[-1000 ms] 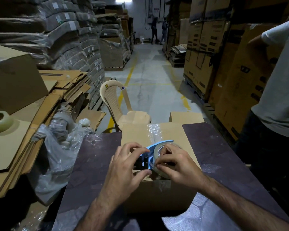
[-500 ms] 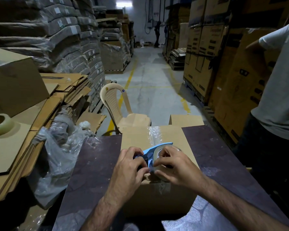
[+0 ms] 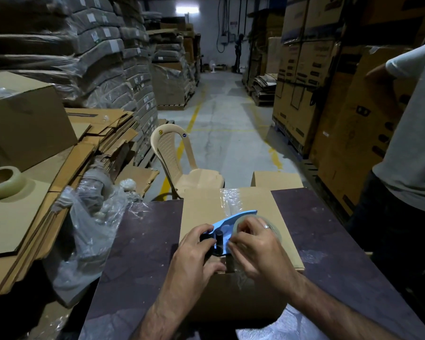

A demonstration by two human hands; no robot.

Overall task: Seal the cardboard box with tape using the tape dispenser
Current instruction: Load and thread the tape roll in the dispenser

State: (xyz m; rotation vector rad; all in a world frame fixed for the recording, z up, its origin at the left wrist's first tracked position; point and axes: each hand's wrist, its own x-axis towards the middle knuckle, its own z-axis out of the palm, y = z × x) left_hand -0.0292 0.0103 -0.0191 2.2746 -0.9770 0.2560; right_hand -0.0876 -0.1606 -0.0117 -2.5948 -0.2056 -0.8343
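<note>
Cardboard box [image 3: 201, 212] sits on the surface [image 3: 145, 241], tape dispenser [image 3: 227, 222] on its lid by the near edge. My left hand [image 3: 194, 256] grips the dispenser, right hand [image 3: 258, 251] curls round its tape roll [image 3: 243, 218]. Seems I'm ending the seam strip [image 3: 228, 200]; next: tear it clean, smooth it down.

The brown cardboard box [image 3: 201, 212] sits on the dark tabletop [image 3: 145, 241] with its top flaps closed. A shiny strip of clear tape [image 3: 228, 200] runs down the middle from the 12 o'clock edge. The blue tape dispenser [image 3: 227, 223] lies on top near the 6 o'clock edge, its tip pointing to 1 o'clock. The left hand [image 3: 194, 253] grips its black part. The right hand [image 3: 258, 251] curls over its tape roll [image 3: 260, 219].
</note>
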